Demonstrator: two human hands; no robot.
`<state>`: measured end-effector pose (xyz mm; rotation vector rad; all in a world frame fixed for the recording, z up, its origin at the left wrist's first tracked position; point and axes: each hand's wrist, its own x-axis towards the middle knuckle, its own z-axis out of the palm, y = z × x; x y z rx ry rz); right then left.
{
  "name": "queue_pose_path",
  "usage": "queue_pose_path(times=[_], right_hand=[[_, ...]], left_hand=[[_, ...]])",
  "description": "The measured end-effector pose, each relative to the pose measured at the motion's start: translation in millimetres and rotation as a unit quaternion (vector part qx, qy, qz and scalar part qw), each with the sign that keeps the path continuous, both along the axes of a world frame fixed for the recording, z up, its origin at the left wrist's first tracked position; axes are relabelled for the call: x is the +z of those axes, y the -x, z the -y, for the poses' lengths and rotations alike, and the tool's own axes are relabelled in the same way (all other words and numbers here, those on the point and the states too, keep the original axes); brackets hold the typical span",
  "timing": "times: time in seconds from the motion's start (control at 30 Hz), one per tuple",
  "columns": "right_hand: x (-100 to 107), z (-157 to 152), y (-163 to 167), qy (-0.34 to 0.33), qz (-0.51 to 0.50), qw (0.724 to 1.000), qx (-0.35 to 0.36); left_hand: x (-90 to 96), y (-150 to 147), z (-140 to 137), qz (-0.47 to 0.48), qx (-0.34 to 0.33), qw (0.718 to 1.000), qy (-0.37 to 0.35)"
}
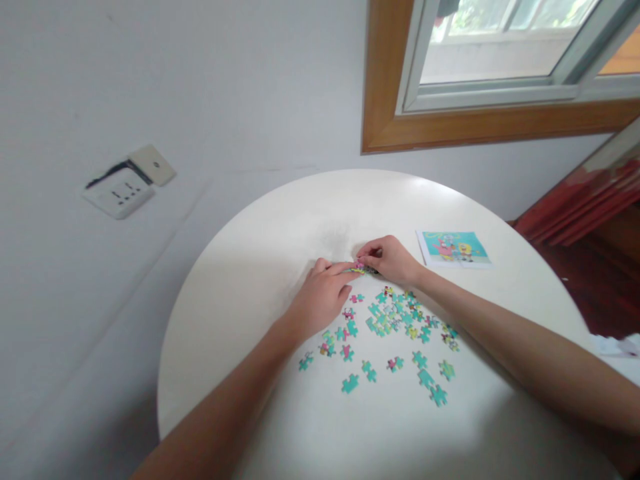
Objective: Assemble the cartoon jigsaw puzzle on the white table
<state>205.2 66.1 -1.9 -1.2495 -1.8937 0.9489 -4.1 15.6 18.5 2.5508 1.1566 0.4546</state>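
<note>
My left hand [324, 293] lies on the white round table with its fingers stretched to the right, the fingertips on a small strip of joined puzzle pieces [358, 271]. My right hand [393, 260] is closed in a pinch at the strip's right end. Between its thumb and forefinger is a small pinkish puzzle piece [361, 264], mostly covered by the fingers. Just nearer than both hands, many loose puzzle pieces [383, 323], mainly turquoise with some pink and yellow, lie scattered and partly overlapping. Part of the strip is hidden under my fingers.
A reference picture card [455, 249] with cartoon figures lies beyond my right forearm. The round table [225, 267] stands against a white wall with a socket [120, 193]. A wood-framed window [390, 130] is above, and a red curtain [585, 200] hangs at the right.
</note>
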Motion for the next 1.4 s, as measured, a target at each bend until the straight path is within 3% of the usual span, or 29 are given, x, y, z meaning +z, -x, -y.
queue_pose_path(times=[0.3,0.67,1.0,1.4], right_hand=[[-5.0,-3.2,-1.1,-0.087,0.097,0.991,-0.002],[-4.2,-8.0,-5.4,-0.018,0.007,1.000,0.004],[1.1,-6.8,1.0,-0.063,0.095,0.993,-0.008],[-0.1,-9.0,-11.2,-0.068,0.063,0.996,-0.010]], left_hand=[[0.8,-0.8,-0.6,0.001,-0.001,1.000,0.005],[-1.5,-3.5,0.3,0.002,-0.003,1.000,-0.006],[-2.8,-3.7,-1.7,0.005,-0.001,1.000,-0.014],[-3.9,-3.1,-3.3,-0.004,0.000,1.000,-0.022]])
